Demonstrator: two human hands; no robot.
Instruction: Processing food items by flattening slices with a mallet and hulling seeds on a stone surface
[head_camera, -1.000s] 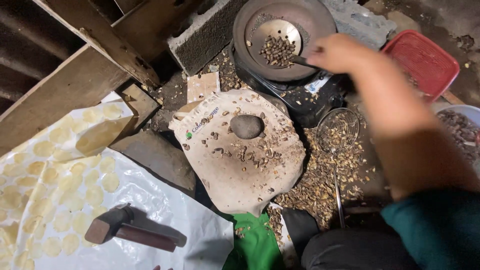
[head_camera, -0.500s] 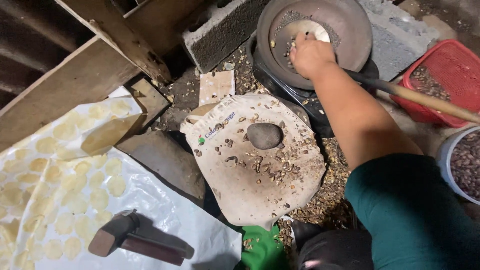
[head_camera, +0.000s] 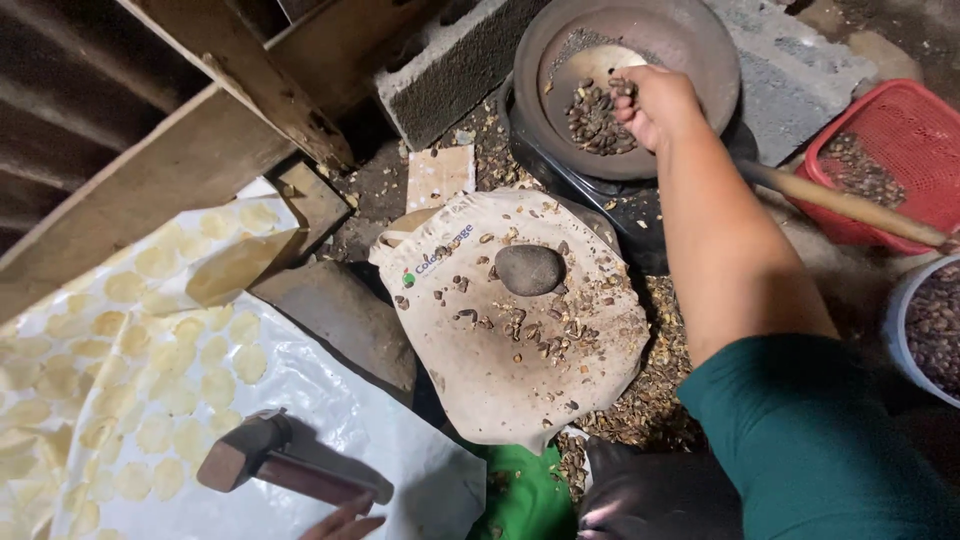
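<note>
This looks like a rough home workshop for preparing food by hand, set on a dirt floor. A dark metal pan (head_camera: 640, 60) of roasted seeds sits beside a grey concrete block (head_camera: 450, 70). Below the pan, a cloth-covered stone slab (head_camera: 520, 340) carries cracked husks and a pounding stone (head_camera: 529, 269). Left of the slab, flattened yellow chips (head_camera: 150, 350) dry on plastic sheeting, under bare timber beams (head_camera: 200, 130).

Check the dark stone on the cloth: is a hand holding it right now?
No, the dark stone lies alone on the cloth, while the right hand is up over the pan of seeds.
</note>
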